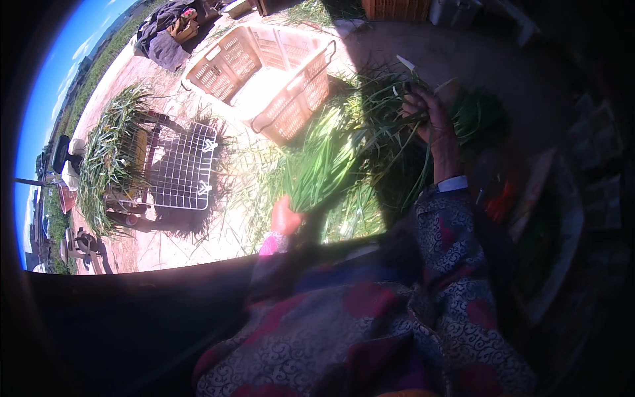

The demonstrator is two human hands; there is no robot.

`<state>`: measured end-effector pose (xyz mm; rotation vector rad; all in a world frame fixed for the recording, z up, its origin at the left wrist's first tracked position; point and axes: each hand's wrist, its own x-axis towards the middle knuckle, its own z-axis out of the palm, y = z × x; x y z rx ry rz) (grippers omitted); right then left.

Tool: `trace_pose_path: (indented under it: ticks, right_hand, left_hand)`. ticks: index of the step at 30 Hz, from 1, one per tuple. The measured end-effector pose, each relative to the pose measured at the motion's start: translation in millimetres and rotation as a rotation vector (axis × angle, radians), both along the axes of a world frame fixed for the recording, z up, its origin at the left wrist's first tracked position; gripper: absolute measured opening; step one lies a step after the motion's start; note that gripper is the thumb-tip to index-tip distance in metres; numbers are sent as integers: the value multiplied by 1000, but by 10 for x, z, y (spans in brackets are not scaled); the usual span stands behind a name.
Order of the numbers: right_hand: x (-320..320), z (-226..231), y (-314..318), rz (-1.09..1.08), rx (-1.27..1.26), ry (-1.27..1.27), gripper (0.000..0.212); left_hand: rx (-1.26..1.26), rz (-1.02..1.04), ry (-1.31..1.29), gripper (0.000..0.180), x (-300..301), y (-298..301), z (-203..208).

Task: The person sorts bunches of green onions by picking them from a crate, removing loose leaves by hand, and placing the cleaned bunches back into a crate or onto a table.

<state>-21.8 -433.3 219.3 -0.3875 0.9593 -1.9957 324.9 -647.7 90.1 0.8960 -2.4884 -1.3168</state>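
In the sunlight, my left hand [286,216] is closed around the near end of a bunch of long green stalks [323,162], a leafy vegetable like chives or scallions. The bunch fans out up and to the right. My right hand [430,112] is raised in the shade with its fingers curled around thin green stalks [390,126], some hanging down past the wrist. A small white pointed piece [406,63] sticks up above its fingers; whether it is a blade or a stalk end I cannot tell.
Beyond the bunch stands a pale plastic crate [291,99] with wire handles. To the left, a cart with a white wire rack [180,165] carries a heap of greens [112,159]. More greens [479,116] lie in shade at right. Dark clothing [173,40] lies at the back left.
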Motion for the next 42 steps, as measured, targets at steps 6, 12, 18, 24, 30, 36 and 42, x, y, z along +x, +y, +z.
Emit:
trace_pose_path:
  ticks: [6,12,18,24,30,36,42]
  right_hand:
    - [637,-679,-548,-168,413,803,45]
    - [554,-1170,-779,-180,735,1120,60]
    - [-60,-1052,-540,-355,293,21,32]
    - [198,-1088,-554,-299,161,-8,32]
    - [508,-1356,-819,-413,506,575,33]
    - [84,-1758,-554,-906,791,753,33]
    - [662,-540,-642,-295,457,369,31]
  left_hand:
    - [-244,69,39,46,-75,166,-4]
    - [-478,-50,169,49,-143,213,31]
    - [-98,39,343,36,-55,-56,-447]
    - [667,150,25,57,23,-270,-581]
    - [843,-71,87,61,81,-161,-313]
    - [809,-165,-38,77,-197,58,-299]
    - [875,-3,259,56,280,-163,-344]
